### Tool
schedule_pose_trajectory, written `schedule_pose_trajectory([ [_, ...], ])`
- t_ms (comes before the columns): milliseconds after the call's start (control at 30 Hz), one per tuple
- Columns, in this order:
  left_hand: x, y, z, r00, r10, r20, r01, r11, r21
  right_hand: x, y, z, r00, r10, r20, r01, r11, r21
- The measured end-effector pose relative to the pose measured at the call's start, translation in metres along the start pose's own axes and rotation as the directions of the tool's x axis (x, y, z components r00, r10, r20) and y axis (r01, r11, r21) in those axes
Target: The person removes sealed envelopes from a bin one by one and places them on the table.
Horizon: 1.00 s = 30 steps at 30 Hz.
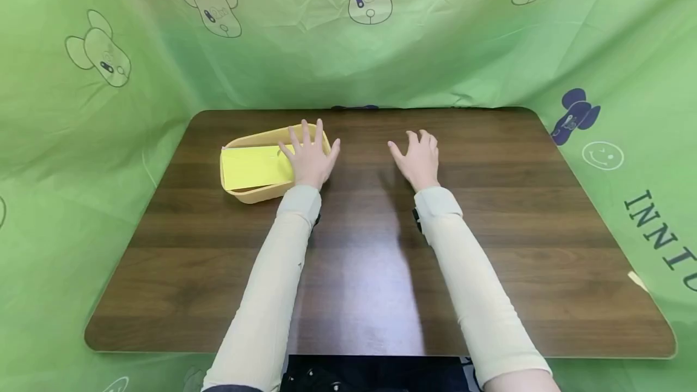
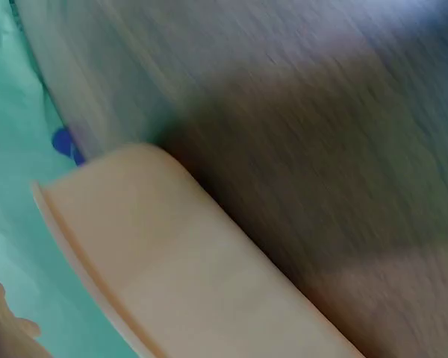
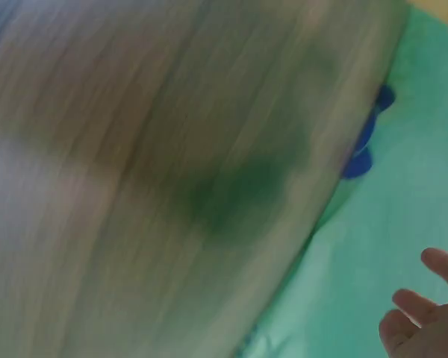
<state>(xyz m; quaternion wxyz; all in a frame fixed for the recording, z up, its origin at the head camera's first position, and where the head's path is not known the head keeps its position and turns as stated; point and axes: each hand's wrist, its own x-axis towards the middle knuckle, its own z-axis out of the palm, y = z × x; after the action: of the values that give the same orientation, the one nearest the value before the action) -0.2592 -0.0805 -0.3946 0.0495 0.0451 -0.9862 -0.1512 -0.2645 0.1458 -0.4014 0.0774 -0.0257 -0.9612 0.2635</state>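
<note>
A pale yellow bin (image 1: 256, 196) stands at the back left of the table, and its outer wall (image 2: 187, 261) fills the lower part of the left wrist view. A flat bright yellow piece (image 1: 256, 168) lies across the bin; its kind cannot be told. My left hand (image 1: 311, 159) is over the bin's right end with fingers spread, hiding that part of the bin. Whether it touches the bin cannot be told. To the right, my right hand (image 1: 419, 159) hovers over the table with its fingers apart from the thumb, holding nothing.
The brown wood-grain table (image 1: 517, 247) has rounded corners. Green cloth (image 1: 435, 47) with printed bear heads hangs behind it and at both sides. A small pale patch (image 1: 637, 280) is at the table's right edge.
</note>
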Motion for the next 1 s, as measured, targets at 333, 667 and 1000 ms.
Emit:
schedule_pose_trajectory([
  [333,0.001,-0.06,-0.026,0.993,-0.074,-0.094,0.08,0.995,0.062,-0.004,-0.05,0.042,1.0,-0.011,0.002,0.01,0.98,0.2],
  [667,-0.015,-0.121,-0.046,0.863,-0.382,-0.33,0.377,0.922,-0.082,-0.01,-0.093,0.073,0.994,-0.045,0.098,0.014,0.956,0.294],
  [1000,-0.03,-0.149,-0.031,0.847,-0.5,-0.184,0.481,0.866,-0.137,-0.011,-0.108,0.088,0.981,-0.062,0.184,-0.01,0.931,0.364],
])
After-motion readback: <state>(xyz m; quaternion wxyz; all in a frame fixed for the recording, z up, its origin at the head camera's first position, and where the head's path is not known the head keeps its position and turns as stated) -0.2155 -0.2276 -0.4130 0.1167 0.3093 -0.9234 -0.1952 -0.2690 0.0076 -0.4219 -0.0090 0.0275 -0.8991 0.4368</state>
